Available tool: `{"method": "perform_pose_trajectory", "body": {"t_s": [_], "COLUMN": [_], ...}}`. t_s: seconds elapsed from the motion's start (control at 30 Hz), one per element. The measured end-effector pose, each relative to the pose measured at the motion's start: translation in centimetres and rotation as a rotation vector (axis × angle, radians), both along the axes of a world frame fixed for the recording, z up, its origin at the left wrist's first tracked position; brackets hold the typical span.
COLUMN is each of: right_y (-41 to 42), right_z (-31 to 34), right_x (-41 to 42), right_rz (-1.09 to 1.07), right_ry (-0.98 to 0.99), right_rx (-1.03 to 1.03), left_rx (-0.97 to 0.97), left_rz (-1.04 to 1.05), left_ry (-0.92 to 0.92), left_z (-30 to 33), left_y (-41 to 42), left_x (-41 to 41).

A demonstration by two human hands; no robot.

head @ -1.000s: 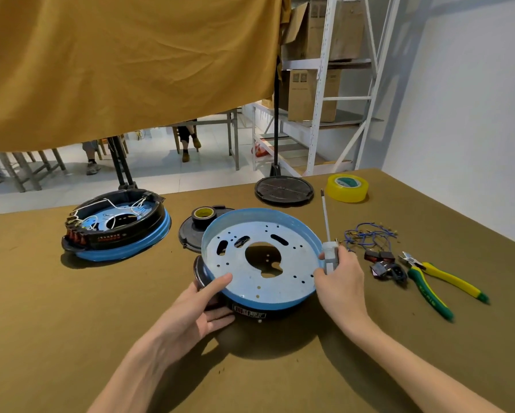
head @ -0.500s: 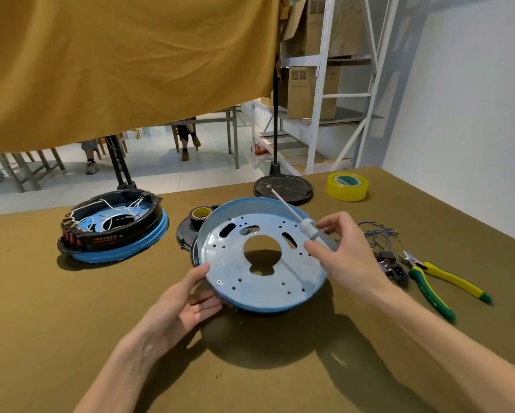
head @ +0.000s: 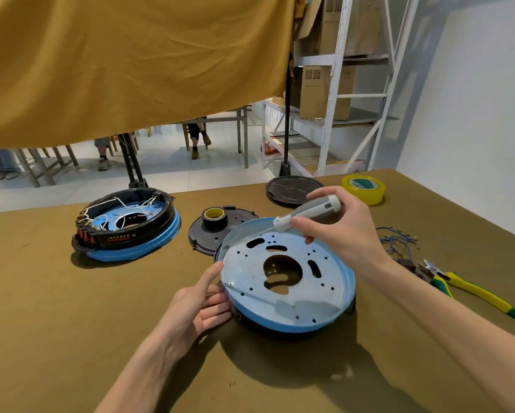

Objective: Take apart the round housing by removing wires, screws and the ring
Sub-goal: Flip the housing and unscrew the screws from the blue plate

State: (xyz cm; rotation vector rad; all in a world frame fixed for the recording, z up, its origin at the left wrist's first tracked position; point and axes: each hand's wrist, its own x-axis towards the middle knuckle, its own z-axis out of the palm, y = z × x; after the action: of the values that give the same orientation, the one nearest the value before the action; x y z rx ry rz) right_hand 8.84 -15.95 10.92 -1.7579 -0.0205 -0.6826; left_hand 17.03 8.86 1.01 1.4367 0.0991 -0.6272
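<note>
Blue metal fills the middle of my view: the round housing (head: 287, 281) lies on the olive counter (head: 56, 323), its pale perforated plate facing up with a large hole at the centre. My left hand (head: 201, 307) comes in from the near left, palm turned up toward me, fingers (head: 217, 302) straight and relaxed against the housing's left rim, thumb lying along the edge. My right hand (head: 336, 231) hovers over the far right part of the plate, the forearm reaching in from the near right. Its fingers curl round the grey handle of a screwdriver (head: 308, 214), which lies tilted, its pale front end pointing left and down toward the plate; the shaft is too blurred to follow.

Far left on the counter sits a second housing (head: 125, 226), black with a blue base and white wires inside. Between the two lie a black disc (head: 204, 235) carrying a roll of dark tape (head: 214, 216). To the right lie a bundle of blue wires (head: 397, 239), yellow-green pliers (head: 464, 289), and farther off a yellow tape roll (head: 363, 189).
</note>
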Motion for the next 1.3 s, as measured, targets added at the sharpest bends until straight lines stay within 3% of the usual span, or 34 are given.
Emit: {"method": "perform_pose_trajectory", "body": {"t_s": [0.2,0.37,1.3], "right_y": [1.4,2.5,3.7], "right_z": [0.0,-0.1,1.1], "right_x": [1.3,1.8,2.1], "right_rz": [0.086,0.149,0.194], "right_ry": [-0.071,-0.091,-0.033], "right_rx": [0.005,-0.114,-0.268], "left_rx": [0.032,0.041,0.077], "left_rz": [-0.062,-0.117,-0.146], "left_ry": [0.021,0.066,0.027], "left_z": [-0.1,0.1,-0.8], "left_y": [-0.1,0.2,-0.4], "left_x": [-0.8,-0.8,-0.5]}}
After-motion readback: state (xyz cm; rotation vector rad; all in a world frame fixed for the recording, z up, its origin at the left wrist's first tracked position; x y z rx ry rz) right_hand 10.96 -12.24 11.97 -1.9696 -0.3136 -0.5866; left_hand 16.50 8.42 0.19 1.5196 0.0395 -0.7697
